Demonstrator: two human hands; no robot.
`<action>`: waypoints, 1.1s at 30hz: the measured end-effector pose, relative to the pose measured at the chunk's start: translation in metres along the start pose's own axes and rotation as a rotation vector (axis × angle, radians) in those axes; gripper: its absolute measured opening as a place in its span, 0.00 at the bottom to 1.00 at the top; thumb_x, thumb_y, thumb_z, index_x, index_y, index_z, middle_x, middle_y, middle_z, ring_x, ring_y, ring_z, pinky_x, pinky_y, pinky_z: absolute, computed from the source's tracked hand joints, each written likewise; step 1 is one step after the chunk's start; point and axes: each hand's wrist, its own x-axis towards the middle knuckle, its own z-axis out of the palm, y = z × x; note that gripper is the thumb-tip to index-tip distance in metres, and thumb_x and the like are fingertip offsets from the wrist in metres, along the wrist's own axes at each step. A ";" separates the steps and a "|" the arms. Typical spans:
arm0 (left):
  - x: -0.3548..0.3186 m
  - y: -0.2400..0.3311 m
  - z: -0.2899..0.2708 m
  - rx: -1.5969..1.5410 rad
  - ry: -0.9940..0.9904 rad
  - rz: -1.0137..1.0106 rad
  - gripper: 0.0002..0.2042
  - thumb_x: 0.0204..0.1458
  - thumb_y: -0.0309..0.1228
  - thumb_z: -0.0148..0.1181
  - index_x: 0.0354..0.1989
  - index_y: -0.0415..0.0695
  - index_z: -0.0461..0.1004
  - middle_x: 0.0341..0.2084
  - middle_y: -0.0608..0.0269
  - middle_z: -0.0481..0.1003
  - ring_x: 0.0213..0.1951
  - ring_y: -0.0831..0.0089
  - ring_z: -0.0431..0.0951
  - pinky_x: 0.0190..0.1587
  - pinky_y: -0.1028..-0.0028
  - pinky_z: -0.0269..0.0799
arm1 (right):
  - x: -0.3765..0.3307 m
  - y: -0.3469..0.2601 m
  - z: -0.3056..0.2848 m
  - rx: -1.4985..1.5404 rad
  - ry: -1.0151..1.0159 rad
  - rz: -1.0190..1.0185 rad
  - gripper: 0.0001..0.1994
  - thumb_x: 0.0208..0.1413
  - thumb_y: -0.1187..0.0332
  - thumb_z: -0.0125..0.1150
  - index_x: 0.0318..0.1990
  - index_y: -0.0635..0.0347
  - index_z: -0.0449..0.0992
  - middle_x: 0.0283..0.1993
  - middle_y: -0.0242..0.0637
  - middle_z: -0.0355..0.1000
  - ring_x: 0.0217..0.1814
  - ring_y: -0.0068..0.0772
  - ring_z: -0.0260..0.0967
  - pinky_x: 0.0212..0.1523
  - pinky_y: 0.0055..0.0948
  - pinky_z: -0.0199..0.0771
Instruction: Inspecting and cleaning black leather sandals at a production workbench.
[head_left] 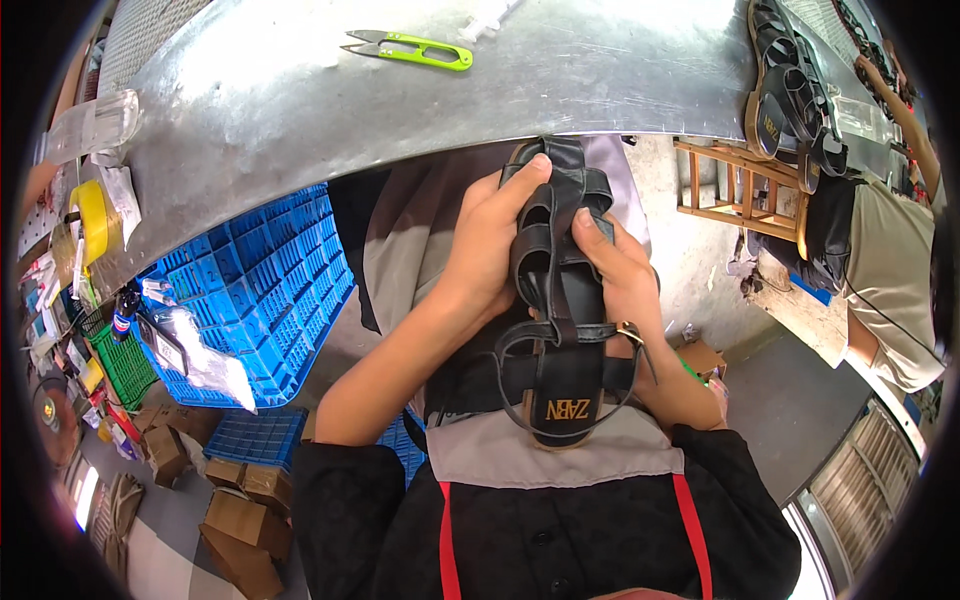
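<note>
A black strappy sandal [566, 345] lies between my two hands over my lap, its toe by the metal table's edge and its heel toward my chest. My left hand [490, 225] is closed round its left side, with the thumb pressed on the straps near the toe. From the other side my right hand [622, 262] grips it, its thumb on the right-hand straps. Most of the fingers of both hands are hidden beneath the sole. The thin ankle strap [500, 385] hangs in a loose loop around the heel, with a small buckle [630, 332] at the right.
Green thread snips [410, 50] lie on the metal table [300, 115]. More black sandals [780, 95] sit at its right end. Blue crates [255, 290] stand at my left, cardboard boxes [245, 530] below. A wooden stool [745, 190] and another person's legs [890, 280] are at the right.
</note>
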 end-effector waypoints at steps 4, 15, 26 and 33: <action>0.001 0.014 -0.001 0.131 0.021 -0.017 0.12 0.63 0.37 0.55 0.35 0.40 0.75 0.28 0.64 0.77 0.27 0.79 0.77 0.30 0.77 0.74 | 0.000 0.011 0.010 0.122 0.015 -0.004 0.18 0.67 0.54 0.53 0.51 0.61 0.71 0.34 0.37 0.76 0.26 0.27 0.77 0.25 0.26 0.81; -0.001 0.015 -0.007 0.376 -0.109 0.094 0.19 0.62 0.43 0.56 0.43 0.36 0.77 0.33 0.61 0.80 0.31 0.76 0.80 0.35 0.75 0.77 | -0.009 -0.005 -0.009 0.085 -0.180 -0.031 0.20 0.67 0.58 0.55 0.59 0.61 0.66 0.45 0.36 0.75 0.41 0.22 0.76 0.37 0.25 0.79; -0.038 0.019 -0.013 0.680 -0.479 0.531 0.25 0.69 0.45 0.39 0.53 0.32 0.73 0.47 0.53 0.77 0.49 0.65 0.77 0.55 0.66 0.68 | -0.049 -0.057 -0.041 0.086 -0.196 -0.646 0.30 0.52 0.63 0.68 0.61 0.68 0.68 0.50 0.36 0.74 0.51 0.27 0.71 0.56 0.28 0.67; -0.013 -0.003 -0.038 1.702 -0.566 0.291 0.21 0.66 0.45 0.45 0.46 0.39 0.77 0.40 0.57 0.75 0.46 0.59 0.75 0.53 0.69 0.68 | -0.022 -0.072 -0.144 0.142 -0.039 -0.807 0.20 0.59 0.59 0.58 0.52 0.66 0.74 0.41 0.46 0.78 0.37 0.42 0.78 0.39 0.40 0.81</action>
